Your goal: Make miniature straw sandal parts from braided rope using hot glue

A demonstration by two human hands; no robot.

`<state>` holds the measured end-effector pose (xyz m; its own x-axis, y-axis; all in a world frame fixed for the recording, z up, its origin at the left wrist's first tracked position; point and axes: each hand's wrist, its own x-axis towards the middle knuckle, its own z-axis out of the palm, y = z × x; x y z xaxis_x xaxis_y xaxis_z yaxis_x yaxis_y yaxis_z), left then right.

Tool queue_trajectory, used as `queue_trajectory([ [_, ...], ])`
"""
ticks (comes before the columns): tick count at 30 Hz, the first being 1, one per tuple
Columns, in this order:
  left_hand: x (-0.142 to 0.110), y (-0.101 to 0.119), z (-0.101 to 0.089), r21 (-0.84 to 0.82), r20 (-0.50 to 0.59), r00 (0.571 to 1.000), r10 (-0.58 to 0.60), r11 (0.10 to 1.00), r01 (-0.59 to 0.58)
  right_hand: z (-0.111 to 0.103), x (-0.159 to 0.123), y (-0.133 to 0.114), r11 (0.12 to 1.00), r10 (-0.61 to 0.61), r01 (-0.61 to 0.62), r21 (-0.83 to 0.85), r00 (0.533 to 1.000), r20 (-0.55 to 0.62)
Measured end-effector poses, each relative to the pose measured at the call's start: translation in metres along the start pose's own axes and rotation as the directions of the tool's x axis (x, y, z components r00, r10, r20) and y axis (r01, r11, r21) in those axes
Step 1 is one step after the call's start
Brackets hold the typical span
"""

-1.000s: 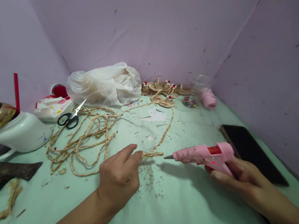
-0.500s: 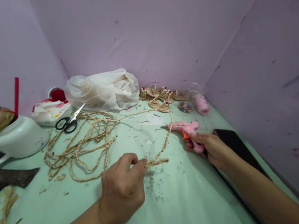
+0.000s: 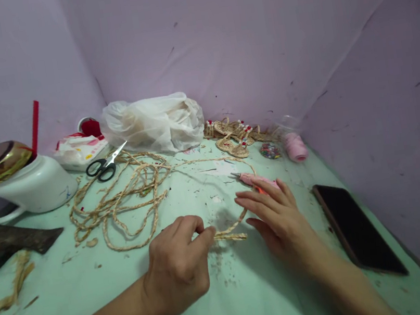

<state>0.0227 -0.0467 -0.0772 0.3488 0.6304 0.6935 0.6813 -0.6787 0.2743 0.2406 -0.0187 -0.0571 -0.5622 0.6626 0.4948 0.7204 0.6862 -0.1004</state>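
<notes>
My left hand (image 3: 184,261) pinches the end of a braided straw cord (image 3: 230,236) between thumb and fingers, just above the table. From there the cord loops back and runs into a loose tangle (image 3: 122,202) on the left. My right hand (image 3: 278,218) is open with fingers spread, close to the cord's end and apart from it. Behind its fingers lies a pink glue gun (image 3: 250,177), partly hidden, its nozzle pointing left. Black-handled scissors (image 3: 107,167) rest by the tangle.
A white mug (image 3: 37,188) and a hammer-like tool (image 3: 28,237) stand at left. A plastic bag (image 3: 157,123), woven pieces with beads (image 3: 231,141), a bead container (image 3: 270,150) and pink thread (image 3: 295,146) line the back. A phone (image 3: 359,230) lies at right.
My right hand has let go of the glue gun, which now lies on the table, and has come nearer to the cord's end with its fingers spread. My left hand keeps its pinch.
</notes>
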Motion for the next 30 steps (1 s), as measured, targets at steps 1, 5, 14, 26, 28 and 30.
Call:
queue_trajectory([
  [1,0.001,0.0,0.0,0.006,0.006,1.0,-0.003,1.0,0.003,0.0,0.0,0.001,1.0,-0.004,0.004,0.018,1.0,0.015],
  [5,0.002,-0.003,-0.001,0.018,0.003,1.0,-0.01,1.0,0.01,-0.007,0.0,0.003,0.992,-0.051,0.049,0.113,0.999,0.008],
  [14,0.002,-0.005,-0.001,0.008,0.012,1.0,-0.013,1.0,0.013,-0.007,-0.003,-0.005,0.931,0.057,-0.07,0.359,0.997,0.048],
  [26,0.005,-0.002,-0.002,0.029,0.005,0.996,-0.091,0.995,0.091,-0.009,-0.005,-0.013,0.893,0.125,-0.191,0.409,0.975,0.182],
  [28,0.005,-0.003,-0.002,0.026,0.009,0.996,-0.092,0.995,0.092,-0.007,-0.005,-0.016,0.912,0.149,-0.198,0.359,0.976,0.159],
  [30,0.005,-0.002,-0.002,0.018,0.01,0.996,-0.089,0.996,0.089,-0.005,-0.006,-0.018,0.933,0.171,-0.194,0.303,0.98,0.099],
])
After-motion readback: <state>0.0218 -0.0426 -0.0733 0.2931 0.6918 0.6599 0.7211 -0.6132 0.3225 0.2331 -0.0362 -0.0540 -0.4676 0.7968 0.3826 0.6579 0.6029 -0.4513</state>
